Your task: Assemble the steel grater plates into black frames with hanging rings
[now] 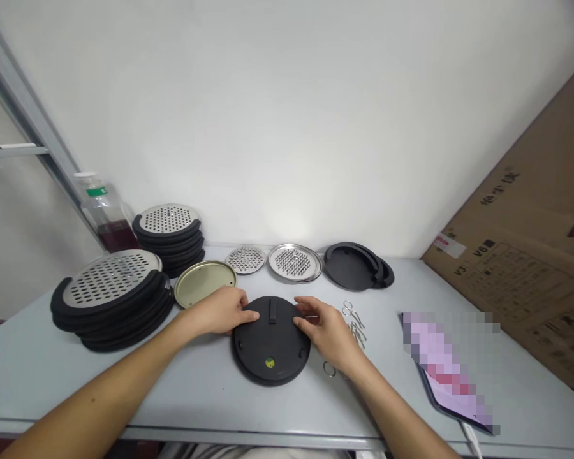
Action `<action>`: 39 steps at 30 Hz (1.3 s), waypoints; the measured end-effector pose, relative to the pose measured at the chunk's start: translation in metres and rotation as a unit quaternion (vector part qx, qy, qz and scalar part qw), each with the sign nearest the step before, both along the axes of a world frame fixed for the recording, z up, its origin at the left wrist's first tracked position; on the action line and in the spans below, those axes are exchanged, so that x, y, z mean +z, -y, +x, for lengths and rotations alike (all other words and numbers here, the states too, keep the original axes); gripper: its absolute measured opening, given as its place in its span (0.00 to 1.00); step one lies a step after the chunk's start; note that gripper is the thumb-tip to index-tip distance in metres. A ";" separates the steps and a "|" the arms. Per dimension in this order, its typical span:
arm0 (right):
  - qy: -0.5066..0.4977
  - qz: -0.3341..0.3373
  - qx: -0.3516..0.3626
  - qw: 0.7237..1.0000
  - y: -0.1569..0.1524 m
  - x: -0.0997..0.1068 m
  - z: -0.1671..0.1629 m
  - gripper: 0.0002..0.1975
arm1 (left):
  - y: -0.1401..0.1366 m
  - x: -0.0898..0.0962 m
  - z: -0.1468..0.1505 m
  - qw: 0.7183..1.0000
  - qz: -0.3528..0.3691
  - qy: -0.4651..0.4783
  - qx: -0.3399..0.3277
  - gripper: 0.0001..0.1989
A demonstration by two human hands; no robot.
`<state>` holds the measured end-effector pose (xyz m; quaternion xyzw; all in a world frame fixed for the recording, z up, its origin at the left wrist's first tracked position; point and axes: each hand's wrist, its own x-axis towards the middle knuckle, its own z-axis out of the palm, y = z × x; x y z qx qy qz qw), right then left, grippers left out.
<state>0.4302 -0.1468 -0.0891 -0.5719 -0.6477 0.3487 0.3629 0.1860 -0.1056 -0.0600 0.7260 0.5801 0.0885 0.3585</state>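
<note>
A black round base [272, 347] lies in front of me, with a raised strip near its far edge and a small yellow-green sticker. My left hand [229, 309] grips its left far edge, thumb on top and the other fingers partly hidden. On the opposite edge, my right hand [323, 324] holds it between thumb and fingers. Just beyond my left hand is a gold-coloured round tray [205, 284]. Bent wire pieces [356, 325] lie beside my right hand, which partly covers them.
Two stacks of black holders [119, 328] [169, 245] topped with perforated metal discs stand left. Along the wall are a perforated disc [245, 260], metal grater-like discs [295, 262] and black curved parts [354, 268]. A bottle [103, 213], phone [447, 376] and cardboard box [521, 255] flank the table.
</note>
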 end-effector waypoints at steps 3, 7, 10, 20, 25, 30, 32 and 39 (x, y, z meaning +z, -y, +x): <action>0.017 0.011 0.011 1.000 0.001 0.000 0.000 0.17 | -0.005 0.002 0.000 0.999 -0.014 -0.025 -0.016 0.21; 0.029 0.030 0.029 0.999 0.001 -0.002 0.000 0.15 | -0.009 0.007 0.002 0.995 0.039 -0.077 -0.044 0.20; 0.035 0.043 0.038 0.998 0.002 -0.004 0.000 0.15 | -0.007 0.007 0.007 0.990 0.109 -0.069 -0.054 0.19; 0.161 0.149 0.109 0.969 0.006 -0.007 0.004 0.17 | 0.012 -0.022 0.016 0.961 0.208 0.042 -0.178 0.34; 0.186 0.148 0.120 0.964 0.006 -0.009 0.006 0.19 | 0.007 -0.022 0.015 0.959 0.214 0.061 -0.174 0.31; 0.150 0.159 0.104 0.970 0.008 -0.001 0.016 0.18 | 0.006 -0.020 0.016 0.961 0.218 0.058 -0.161 0.26; 0.150 0.144 0.043 0.977 0.007 0.002 0.024 0.16 | 0.007 -0.019 0.016 0.961 0.215 0.054 -0.163 0.26; 0.218 0.083 -0.099 0.967 -0.006 0.005 0.052 0.12 | 0.009 -0.016 0.016 0.962 0.213 0.054 -0.160 0.25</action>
